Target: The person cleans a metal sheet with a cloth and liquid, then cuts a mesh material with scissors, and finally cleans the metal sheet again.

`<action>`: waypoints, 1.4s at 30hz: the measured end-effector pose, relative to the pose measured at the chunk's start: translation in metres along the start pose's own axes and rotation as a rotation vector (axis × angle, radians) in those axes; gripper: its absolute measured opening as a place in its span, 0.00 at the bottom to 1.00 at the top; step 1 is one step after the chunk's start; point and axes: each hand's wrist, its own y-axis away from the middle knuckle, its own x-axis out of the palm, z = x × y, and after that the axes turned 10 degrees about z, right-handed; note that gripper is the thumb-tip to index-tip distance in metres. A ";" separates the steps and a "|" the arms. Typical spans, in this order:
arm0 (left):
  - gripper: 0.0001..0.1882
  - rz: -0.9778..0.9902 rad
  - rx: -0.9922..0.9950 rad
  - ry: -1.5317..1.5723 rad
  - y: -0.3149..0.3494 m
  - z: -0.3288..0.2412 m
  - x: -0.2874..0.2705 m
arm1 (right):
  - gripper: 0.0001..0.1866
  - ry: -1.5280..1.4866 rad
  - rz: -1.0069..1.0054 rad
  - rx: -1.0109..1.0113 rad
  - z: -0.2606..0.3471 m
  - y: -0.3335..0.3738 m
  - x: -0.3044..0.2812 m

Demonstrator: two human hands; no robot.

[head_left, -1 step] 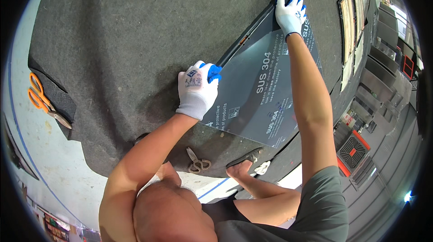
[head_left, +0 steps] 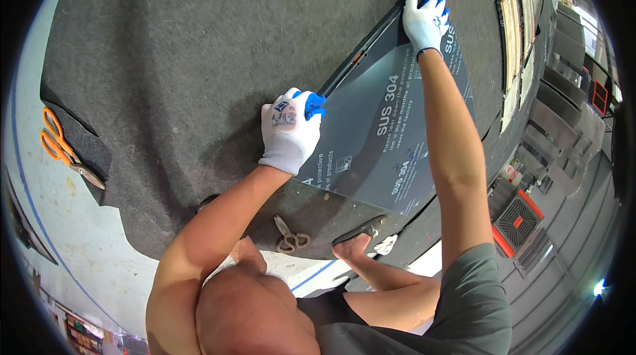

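A dark grey sheet-metal panel [head_left: 371, 150] covered in printed protective film lies slantwise on the dark grey mat. A raised black edge with a narrow slot [head_left: 358, 58] runs along its far left side. My left hand [head_left: 291, 128], in a white glove with blue fingertips, is closed around the near end of that edge. At the far end, my right hand [head_left: 424, 22], gloved alike, grips the corner with thumb and fingers on either side of the edge. The panel's lower right part is partly hidden behind my right forearm.
Orange-handled shears [head_left: 58, 140] rest on a dark scrap [head_left: 89, 150] at the left. Grey-handled scissors [head_left: 289, 236] lie near my foot [head_left: 354, 246]. Long framed strips [head_left: 510, 44] stand at the right, with a red-framed black grille [head_left: 518, 224] beyond the mat [head_left: 199, 37].
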 end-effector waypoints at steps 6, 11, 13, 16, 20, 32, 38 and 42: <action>0.06 -0.035 -0.010 -0.052 -0.002 0.003 0.007 | 0.44 -0.094 -0.097 -0.081 0.027 0.080 0.037; 0.08 0.024 -0.046 0.071 -0.017 0.008 0.008 | 0.39 -0.013 -0.090 -0.054 0.029 0.076 0.044; 0.11 0.018 -0.054 -0.124 -0.017 0.007 0.009 | 0.39 -0.013 -0.100 -0.053 0.028 0.075 0.045; 0.18 0.008 -0.062 -0.313 -0.015 0.001 0.010 | 0.38 -0.001 -0.162 -0.063 0.027 0.077 0.054; 0.32 -0.027 -0.136 -0.239 -0.021 -0.004 -0.007 | 0.40 -0.014 -0.134 -0.041 0.027 0.069 0.057; 0.18 0.239 -0.118 -0.138 0.072 0.056 -0.035 | 0.66 -0.201 0.485 0.031 0.032 0.358 0.032; 0.21 0.323 -0.055 -0.281 0.061 0.058 -0.041 | 0.66 -0.252 0.527 0.226 0.045 0.369 0.036; 0.18 0.327 -0.088 -0.464 0.062 0.052 -0.032 | 0.66 -0.241 0.557 0.308 0.057 0.359 0.031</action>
